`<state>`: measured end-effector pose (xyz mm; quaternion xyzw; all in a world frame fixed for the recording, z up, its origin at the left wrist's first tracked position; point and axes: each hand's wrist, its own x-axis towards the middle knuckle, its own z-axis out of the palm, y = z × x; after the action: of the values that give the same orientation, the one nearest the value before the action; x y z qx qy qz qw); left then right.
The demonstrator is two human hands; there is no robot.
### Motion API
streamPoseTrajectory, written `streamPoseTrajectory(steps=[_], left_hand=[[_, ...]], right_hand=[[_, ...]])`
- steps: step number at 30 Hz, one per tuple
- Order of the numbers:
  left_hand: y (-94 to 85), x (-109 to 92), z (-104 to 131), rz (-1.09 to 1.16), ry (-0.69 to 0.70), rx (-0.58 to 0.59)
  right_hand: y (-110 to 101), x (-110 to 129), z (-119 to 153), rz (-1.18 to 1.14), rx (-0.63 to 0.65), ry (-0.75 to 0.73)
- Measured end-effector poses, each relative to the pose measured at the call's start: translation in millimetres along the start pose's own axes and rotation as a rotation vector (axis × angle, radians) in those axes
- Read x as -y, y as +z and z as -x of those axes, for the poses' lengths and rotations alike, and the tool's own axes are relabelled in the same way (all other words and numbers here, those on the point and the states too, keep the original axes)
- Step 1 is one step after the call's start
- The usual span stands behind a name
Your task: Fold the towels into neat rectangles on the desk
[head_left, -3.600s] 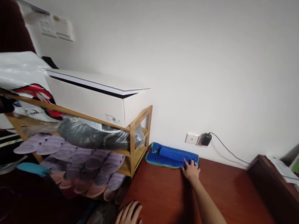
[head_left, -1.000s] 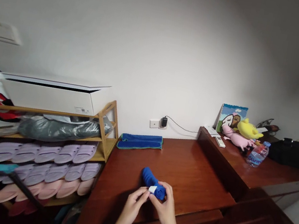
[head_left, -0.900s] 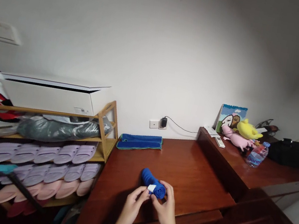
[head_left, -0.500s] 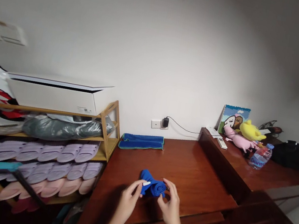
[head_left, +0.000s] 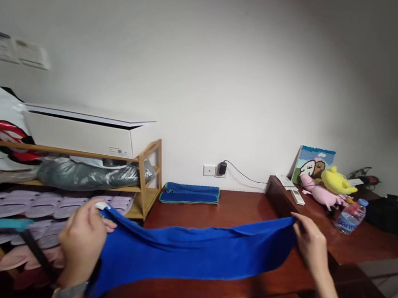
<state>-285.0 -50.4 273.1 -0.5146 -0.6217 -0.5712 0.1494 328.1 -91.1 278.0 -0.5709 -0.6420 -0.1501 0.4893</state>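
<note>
A blue cloth point(head_left: 196, 254) hangs stretched out above the brown wooden table point(head_left: 243, 205), its upper edge sagging slightly between my two hands. My left hand point(head_left: 85, 237) pinches its left upper corner, where a small white tag shows. The right upper corner is gripped between the fingers of my right hand point(head_left: 309, 240). Behind it, a folded blue cloth with green edging point(head_left: 191, 195) lies at the back of the table, touched by neither hand.
To the left stands a wooden rack point(head_left: 148, 176) with slippers, bags and a white box point(head_left: 82, 134). On the raised surface at right are plush toys point(head_left: 324, 194), a remote point(head_left: 297, 197) and a bottle point(head_left: 351, 217). A black plug point(head_left: 222, 167) sits at the wall.
The blue cloth, rolled and bunched on the table before, is now opened out and lifted. My hands have moved far apart, left and right, and upward.
</note>
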Motion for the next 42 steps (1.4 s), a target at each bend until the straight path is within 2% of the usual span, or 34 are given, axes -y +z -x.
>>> streamPoseTrajectory(steps=[2,4,7,11,13,15,18,20,22,24,27,29,31,34,38,42], left_hand=[[-11.6,-0.2,-15.1,-0.081,0.028,-0.103],[-18.3,1.9,-25.4,-0.141,0.052,-0.154],[-20.4,10.1,-32.0,-0.141,0.050,-0.111],[-10.6,25.7,-27.7,-0.093,-0.068,0.024],[0.5,32.7,-24.2,-0.044,-0.127,0.152],[16.1,36.9,-22.9,0.007,-0.160,0.312],[45.1,34.6,-27.9,0.056,-0.173,0.553],[64.3,27.4,-36.9,0.076,-0.164,0.631],[79.7,17.6,-49.7,0.082,-0.140,0.613],[88.5,7.3,-63.7,0.086,-0.116,0.543],[88.7,-3.0,-77.1,0.094,-0.056,0.376],[82.9,-1.8,-74.3,0.093,0.025,0.233],[76.1,8.5,-59.0,0.066,0.100,0.108],[69.5,38.5,-12.4,-0.008,0.094,0.055],[69.5,85.1,77.6,-0.071,0.025,0.190],[71.4,121.4,159.4,-0.172,0.072,0.392]], right_hand=[[-26.6,-10.8,-10.6,0.121,-0.044,-0.018],[-48.4,-19.7,-13.7,0.199,-0.068,-0.023],[-72.8,-31.1,-7.6,0.240,-0.099,0.013],[-88.1,-45.7,8.3,0.183,-0.069,0.196],[-84.3,-55.1,12.3,0.120,-0.029,0.292],[-71.1,-66.5,10.6,0.050,0.028,0.372],[-37.6,-85.1,-4.0,-0.069,0.120,0.463],[-13.3,-95.5,-20.7,-0.123,0.159,0.493],[6.4,-102.4,-41.2,-0.141,0.157,0.501],[18.2,-106.0,-62.4,-0.144,0.101,0.495],[21.6,-108.9,-84.4,-0.153,-0.034,0.455],[18.9,-112.2,-85.2,-0.158,-0.106,0.422],[17.1,-117.8,-71.7,-0.164,-0.133,0.418],[23.0,-129.1,-26.9,-0.163,-0.091,0.472],[52.1,-142.3,57.6,-0.163,0.084,0.584],[88.3,-151.0,135.4,-0.123,0.292,0.682]])
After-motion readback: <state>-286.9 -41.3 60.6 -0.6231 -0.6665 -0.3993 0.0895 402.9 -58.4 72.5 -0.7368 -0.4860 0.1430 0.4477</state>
